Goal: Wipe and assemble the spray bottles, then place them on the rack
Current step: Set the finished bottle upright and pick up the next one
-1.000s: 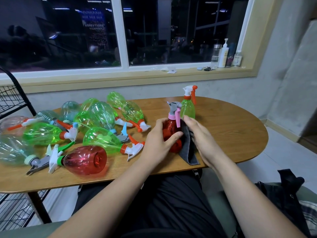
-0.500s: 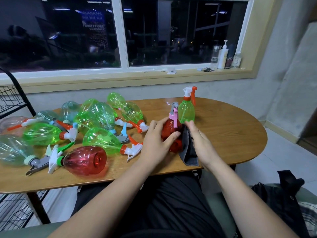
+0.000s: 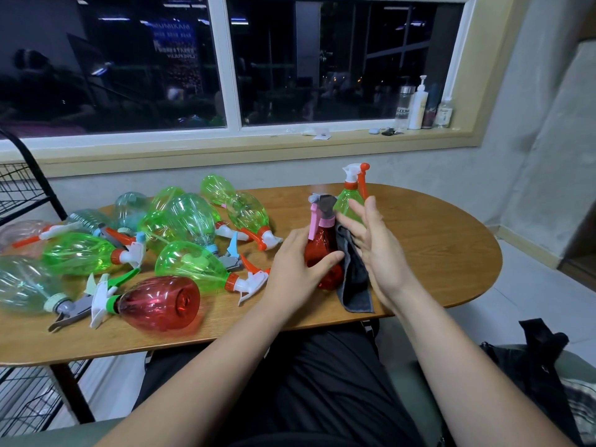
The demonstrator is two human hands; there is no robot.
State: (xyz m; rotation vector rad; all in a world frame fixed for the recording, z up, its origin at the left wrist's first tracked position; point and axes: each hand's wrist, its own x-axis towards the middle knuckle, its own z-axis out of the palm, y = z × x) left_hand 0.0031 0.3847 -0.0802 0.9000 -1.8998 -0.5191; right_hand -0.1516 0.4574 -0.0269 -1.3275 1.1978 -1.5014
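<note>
Head view: both grips work on an upright red bottle near the desk's front edge.

Nearest are black trousers, under the desk. The left grip curls round the red bottle, thumb across its front and fingers behind. The bottle stands on the desk and carries a pink-and-grey sprayer. The right grip is flat, fingers straight and spread, its palm against a dark cloth that hangs down the bottle's right side to the desk. Just behind stands a green bottle with a white-and-orange sprayer. To the left lies a second red bottle, then a heap of green and clear bottles on their sides. A wire rack stands far left, and sill bottles stand by the window.
</note>
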